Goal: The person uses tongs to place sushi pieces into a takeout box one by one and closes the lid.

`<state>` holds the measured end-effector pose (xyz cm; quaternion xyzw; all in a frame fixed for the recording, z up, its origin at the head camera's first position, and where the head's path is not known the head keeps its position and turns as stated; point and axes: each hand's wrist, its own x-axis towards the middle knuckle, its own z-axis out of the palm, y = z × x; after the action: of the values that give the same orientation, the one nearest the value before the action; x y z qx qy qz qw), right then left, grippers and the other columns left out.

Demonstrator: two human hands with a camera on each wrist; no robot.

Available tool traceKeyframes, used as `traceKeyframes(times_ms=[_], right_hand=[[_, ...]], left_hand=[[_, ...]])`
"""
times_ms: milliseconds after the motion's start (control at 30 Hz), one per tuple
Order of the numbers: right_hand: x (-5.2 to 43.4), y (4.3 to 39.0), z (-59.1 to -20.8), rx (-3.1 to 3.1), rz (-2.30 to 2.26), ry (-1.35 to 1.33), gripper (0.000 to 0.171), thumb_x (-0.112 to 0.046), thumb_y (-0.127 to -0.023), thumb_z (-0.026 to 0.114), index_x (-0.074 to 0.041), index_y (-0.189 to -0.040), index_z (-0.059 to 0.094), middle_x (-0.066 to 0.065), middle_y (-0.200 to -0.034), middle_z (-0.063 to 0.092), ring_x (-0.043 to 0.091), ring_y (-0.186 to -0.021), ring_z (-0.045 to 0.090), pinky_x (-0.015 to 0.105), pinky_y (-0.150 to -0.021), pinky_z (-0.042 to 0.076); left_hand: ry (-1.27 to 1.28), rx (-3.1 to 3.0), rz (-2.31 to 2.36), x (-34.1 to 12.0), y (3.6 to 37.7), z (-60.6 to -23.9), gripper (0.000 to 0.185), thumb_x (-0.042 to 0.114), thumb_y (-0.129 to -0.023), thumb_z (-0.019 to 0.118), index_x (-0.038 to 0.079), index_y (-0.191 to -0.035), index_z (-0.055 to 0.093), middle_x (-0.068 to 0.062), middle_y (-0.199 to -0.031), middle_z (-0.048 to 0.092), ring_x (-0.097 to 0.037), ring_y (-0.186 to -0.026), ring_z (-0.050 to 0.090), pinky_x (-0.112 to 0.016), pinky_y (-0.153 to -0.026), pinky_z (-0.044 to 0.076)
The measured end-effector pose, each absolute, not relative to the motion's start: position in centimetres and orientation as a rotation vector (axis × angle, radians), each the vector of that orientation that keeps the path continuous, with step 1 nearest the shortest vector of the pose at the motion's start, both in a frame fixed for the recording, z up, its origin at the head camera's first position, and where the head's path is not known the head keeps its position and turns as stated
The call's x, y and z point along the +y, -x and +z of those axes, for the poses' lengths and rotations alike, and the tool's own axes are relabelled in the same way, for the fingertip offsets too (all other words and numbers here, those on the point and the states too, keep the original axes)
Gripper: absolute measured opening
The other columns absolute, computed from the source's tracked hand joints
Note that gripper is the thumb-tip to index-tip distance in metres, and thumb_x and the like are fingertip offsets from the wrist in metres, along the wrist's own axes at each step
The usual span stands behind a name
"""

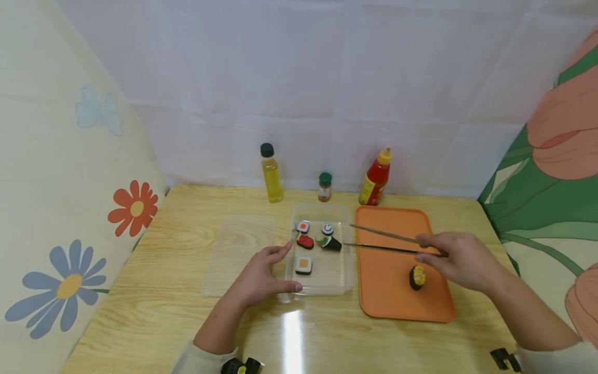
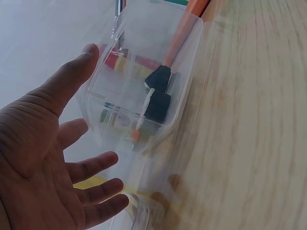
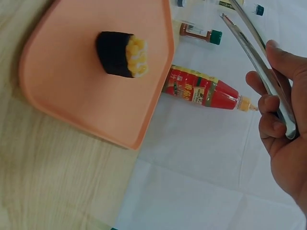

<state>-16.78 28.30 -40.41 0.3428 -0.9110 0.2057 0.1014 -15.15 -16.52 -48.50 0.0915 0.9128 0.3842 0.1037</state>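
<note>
Sushi piece [image 1: 417, 277] just below tongs-holding fingers [image 1: 427, 248].

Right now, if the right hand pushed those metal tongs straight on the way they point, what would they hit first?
Probably the black cone-shaped sushi piece in the clear plastic box; the tongs in the right hand point straight at it, though height is unclear.
</note>
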Motion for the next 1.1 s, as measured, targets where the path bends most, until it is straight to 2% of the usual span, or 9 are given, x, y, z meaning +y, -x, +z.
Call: traceKeyframes(times_ms=[133,333,433,567,633,733,867,967,1100], right_hand=[[29.0,16.2,-41.1,-2.655,0.604,-1.01,0.038,-0.016,-0.084,0.087,-0.007,-0.12,0.078,0.001,-0.102,0.078,-0.007,-0.059,0.043,0.018,-0.052,0.041],[30.0,15.3,-41.9,-2.578,0.648,-1.019,0.042,-0.009,-0.077,0.09,-0.004,-0.117,0.078,0.001,-0.098,0.078,-0.008,-0.057,0.041,0.012,-0.054,0.037],[30.4,14.8,-42.1,-2.56,0.658,-1.001,0.043,-0.008,-0.076,0.091,-0.004,-0.117,0.078,0.0,-0.095,0.077,-0.007,-0.056,0.037,0.012,-0.054,0.034],[31.0,14.1,-42.2,-2.542,0.648,-0.964,0.045,-0.008,-0.073,0.092,-0.005,-0.116,0.079,-0.001,-0.095,0.077,-0.007,-0.058,0.039,0.012,-0.056,0.034],[31.2,13.9,-42.3,-2.53,0.636,-0.948,0.046,-0.007,-0.071,0.093,-0.006,-0.115,0.079,-0.005,-0.091,0.076,-0.008,-0.058,0.039,0.012,-0.056,0.034],[31.6,13.6,-42.6,-2.516,0.616,-0.926,0.047,-0.009,-0.069,0.093,-0.009,-0.115,0.08,-0.02,-0.074,0.061,-0.008,-0.057,0.034,0.012,-0.056,0.031],[32.2,13.0,-43.0,-2.52,0.625,-0.892,0.048,-0.008,-0.068,0.093,-0.009,-0.114,0.08,-0.026,-0.065,0.04,-0.007,-0.055,0.031,0.012,-0.053,0.029],[32.6,12.6,-43.2,-2.538,0.646,-0.863,0.046,-0.005,-0.069,0.093,-0.007,-0.113,0.08,-0.026,-0.066,0.047,-0.008,-0.055,0.033,0.011,-0.053,0.03],[33.0,12.1,-43.8,-2.547,0.673,-0.832,0.045,-0.003,-0.069,0.092,-0.006,-0.113,0.08,-0.016,-0.075,0.067,-0.009,-0.054,0.037,0.011,-0.051,0.033]], left_hand=[[-0.273,2.693,1.138,-16.6,15.1,-48.5,0.108,0.057,-0.069,0.093,0.026,-0.159,0.042,-0.02,-0.155,0.045,-0.045,-0.143,0.04,-0.061,-0.116,0.034],[-0.279,2.694,1.139,-16.6,15.0,-48.6,0.108,0.057,-0.068,0.093,0.026,-0.159,0.043,-0.02,-0.155,0.045,-0.045,-0.143,0.04,-0.061,-0.116,0.034],[-0.276,2.695,1.137,-16.6,15.0,-48.6,0.108,0.057,-0.068,0.093,0.027,-0.159,0.043,-0.02,-0.155,0.045,-0.045,-0.143,0.04,-0.061,-0.116,0.033],[-0.265,2.688,1.138,-16.6,14.9,-48.5,0.109,0.057,-0.068,0.093,0.026,-0.159,0.042,-0.021,-0.156,0.044,-0.047,-0.143,0.04,-0.063,-0.115,0.033],[-0.262,2.685,1.14,-16.6,14.8,-48.5,0.109,0.057,-0.068,0.093,0.026,-0.159,0.042,-0.021,-0.156,0.043,-0.047,-0.143,0.039,-0.063,-0.115,0.033],[-0.264,2.686,1.142,-16.6,14.8,-48.5,0.108,0.057,-0.069,0.093,0.026,-0.159,0.042,-0.021,-0.156,0.043,-0.047,-0.143,0.039,-0.063,-0.115,0.033],[-0.283,2.694,1.141,-16.5,14.9,-48.5,0.108,0.058,-0.069,0.092,0.027,-0.159,0.042,-0.02,-0.156,0.044,-0.046,-0.143,0.04,-0.063,-0.115,0.034],[-0.287,2.693,1.142,-16.5,15.0,-48.5,0.108,0.058,-0.069,0.093,0.028,-0.159,0.042,-0.02,-0.156,0.044,-0.046,-0.143,0.039,-0.063,-0.115,0.034],[-0.289,2.699,1.137,-16.5,15.0,-48.6,0.108,0.058,-0.069,0.093,0.027,-0.159,0.042,-0.02,-0.156,0.044,-0.046,-0.143,0.04,-0.063,-0.115,0.034]])
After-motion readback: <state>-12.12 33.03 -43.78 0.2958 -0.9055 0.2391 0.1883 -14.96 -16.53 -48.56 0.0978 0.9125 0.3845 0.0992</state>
